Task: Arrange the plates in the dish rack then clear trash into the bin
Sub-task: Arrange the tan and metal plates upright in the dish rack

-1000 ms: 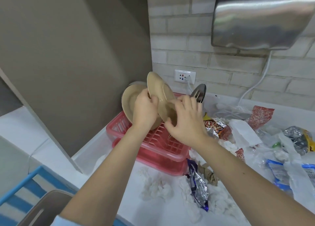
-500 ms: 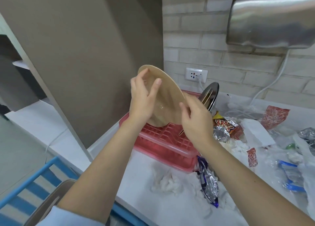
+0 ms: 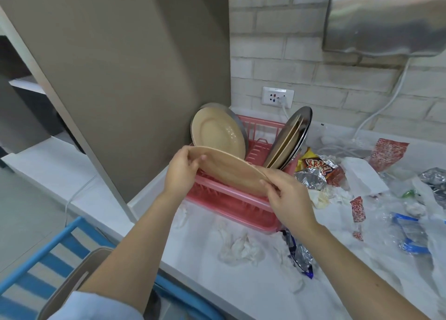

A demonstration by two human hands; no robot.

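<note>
A tan plate (image 3: 231, 169) hangs nearly flat over the front of the pink dish rack (image 3: 229, 202). My left hand (image 3: 182, 171) grips its left rim and my right hand (image 3: 287, 196) pinches its right rim. At the rack's back left, another tan plate (image 3: 218, 132) leans upright against a steel one. Tan and steel plates (image 3: 289, 139) lean together at the rack's back right. Snack wrappers (image 3: 316, 172), crumpled tissues (image 3: 239, 246) and plastic bags (image 3: 410, 225) litter the white counter (image 3: 241, 286).
A brown panel (image 3: 120, 78) stands close to the rack's left. A steel hand dryer (image 3: 386, 18) hangs on the brick wall above, its cable running down to the counter. A grey bin (image 3: 70, 283) sits below the counter edge at lower left, beside blue-striped fabric.
The tan plate has come down from upright in front of the rack to nearly flat over its front. Both hands have shifted to its opposite rims. The back-left plates are uncovered now.
</note>
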